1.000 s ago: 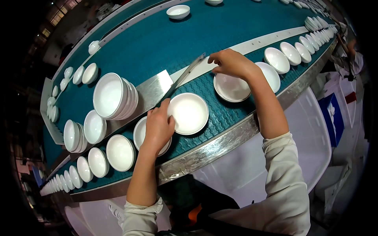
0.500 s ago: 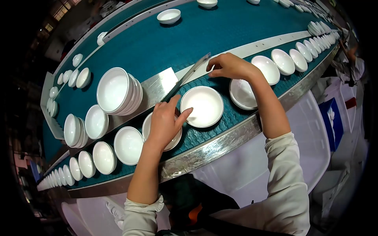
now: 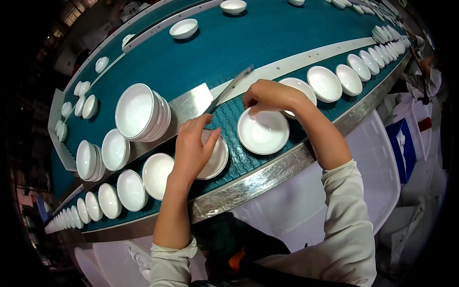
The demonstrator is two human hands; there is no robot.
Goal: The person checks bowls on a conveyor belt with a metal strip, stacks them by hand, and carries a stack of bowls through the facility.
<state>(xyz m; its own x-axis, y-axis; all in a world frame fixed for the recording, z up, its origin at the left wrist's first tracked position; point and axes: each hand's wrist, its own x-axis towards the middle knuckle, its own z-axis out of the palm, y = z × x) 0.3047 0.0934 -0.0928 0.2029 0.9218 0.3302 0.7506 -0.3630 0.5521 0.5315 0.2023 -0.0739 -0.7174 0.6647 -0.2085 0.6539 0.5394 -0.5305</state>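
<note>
My left hand (image 3: pixel 192 146) is open, thumb spread from the fingers, over the left side of a white bowl (image 3: pixel 217 160) on the narrow green belt. It hides part of that bowl. My right hand (image 3: pixel 267 95) is curled over the far rim of another white bowl (image 3: pixel 264 135), the fingertips pinched at the edge. Behind my right wrist sits a partly covered white bowl (image 3: pixel 299 86). To the left, a stack of white bowls (image 3: pixel 136 112) rests on a metal plate (image 3: pixel 193 103).
More white bowls line the near belt (image 3: pixel 234 153) on both sides. A metal edge (image 3: pixel 248 184) runs along its front. An upright thin guide (image 3: pixel 232 88) stands beyond my hands. Bowls ride the wide far belt (image 3: pixel 267 38). A pale tub (image 3: pixel 368 177) sits below, near a blue box (image 3: pixel 401 150).
Bowls on both belts have shifted left. My right hand has come down and inward from above the belt to a bowl's rim. My left hand has moved slightly left, fingers still apart.
</note>
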